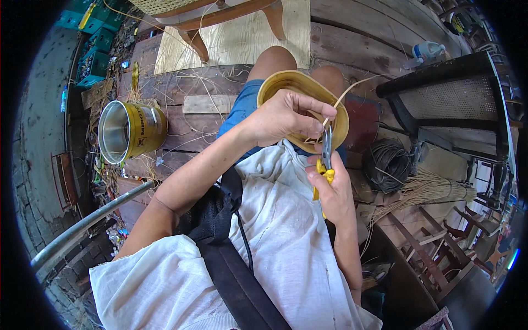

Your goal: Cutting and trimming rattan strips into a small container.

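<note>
Both hands are being held close together over an oval wooden container (286,81), which is being supported on the person's lap, open side up. A thin pale strip (344,95) is being pinched between the thumb and fingers of the left hand (294,114), and its free length is being left to curve up and away to the right. By the right hand (334,190), a plier-like tool (327,157) with yellow handles is being grasped, the fingers wrapped around the handles and the metal tip being pointed upward, just beside the left fingertips; whether the strip is being touched by the tip cannot be told. Inside the container, short pale pieces are being partly hidden by the hands. Beyond the knees, a pale wooden board (236,47) is being stood upon by a brown chair (231,19) with a woven seat. The plank floor (181,129) is being strewn with loose strips, and on it, to the left, a yellow bucket (147,127) is being seen lying tilted, its mouth turned leftward. To the right, a dark chair (456,96) with a woven panel is being seen near a dark coil (386,165), beside which a bundle of straw-coloured strands (437,188) is being spread.
</note>
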Tool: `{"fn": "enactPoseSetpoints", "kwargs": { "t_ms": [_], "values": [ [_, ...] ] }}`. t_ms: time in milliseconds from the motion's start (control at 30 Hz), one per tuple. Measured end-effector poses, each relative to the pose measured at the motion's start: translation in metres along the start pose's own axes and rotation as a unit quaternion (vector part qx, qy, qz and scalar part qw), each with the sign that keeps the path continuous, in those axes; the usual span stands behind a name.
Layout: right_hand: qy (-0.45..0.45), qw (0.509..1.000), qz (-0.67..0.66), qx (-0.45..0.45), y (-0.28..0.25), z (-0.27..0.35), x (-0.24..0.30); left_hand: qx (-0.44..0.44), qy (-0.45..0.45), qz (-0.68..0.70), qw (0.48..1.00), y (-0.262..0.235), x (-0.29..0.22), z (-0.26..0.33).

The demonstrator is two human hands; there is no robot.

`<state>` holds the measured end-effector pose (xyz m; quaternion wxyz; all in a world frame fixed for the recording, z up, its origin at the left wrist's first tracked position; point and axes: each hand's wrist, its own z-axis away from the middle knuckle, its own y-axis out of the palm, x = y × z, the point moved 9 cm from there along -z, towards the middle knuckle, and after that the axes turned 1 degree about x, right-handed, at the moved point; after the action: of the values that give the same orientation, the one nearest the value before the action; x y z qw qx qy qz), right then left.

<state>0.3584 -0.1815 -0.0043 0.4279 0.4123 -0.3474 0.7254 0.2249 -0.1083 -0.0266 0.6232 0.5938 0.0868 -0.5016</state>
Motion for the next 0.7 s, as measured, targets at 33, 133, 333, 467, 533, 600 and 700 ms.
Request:
{"fn": "enactPoseSetpoints", "kwargs": {
  "t_ms": [33,133,333,467,533,600,700],
  "values": [
    [-0.002,0.999,0.032,0.002,0.0,-0.002,0.004,0.01,-0.005,-0.031,0.999,0.0,0.0,0.001],
    [-0.006,0.998,0.067,0.003,0.001,-0.006,0.011,0.022,-0.006,-0.071,0.997,0.001,0.001,0.001],
    [-0.002,0.997,0.077,0.017,0.003,-0.008,0.013,0.03,0.004,-0.094,0.995,0.003,0.0,0.002],
    [0.02,1.0,0.006,-0.003,0.005,-0.006,0.005,0.021,0.01,-0.089,0.996,0.009,-0.004,0.004],
    [0.017,0.996,-0.075,-0.033,0.004,-0.003,0.002,0.028,0.02,-0.102,0.994,0.011,-0.004,0.003],
    [0.029,0.997,-0.065,-0.028,0.002,-0.003,-0.006,0.034,0.03,-0.116,0.992,0.009,-0.003,0.002],
    [0.052,0.996,-0.07,-0.035,-0.004,0.002,-0.016,0.031,0.037,-0.174,0.984,0.002,-0.005,-0.001]
  ]
}}
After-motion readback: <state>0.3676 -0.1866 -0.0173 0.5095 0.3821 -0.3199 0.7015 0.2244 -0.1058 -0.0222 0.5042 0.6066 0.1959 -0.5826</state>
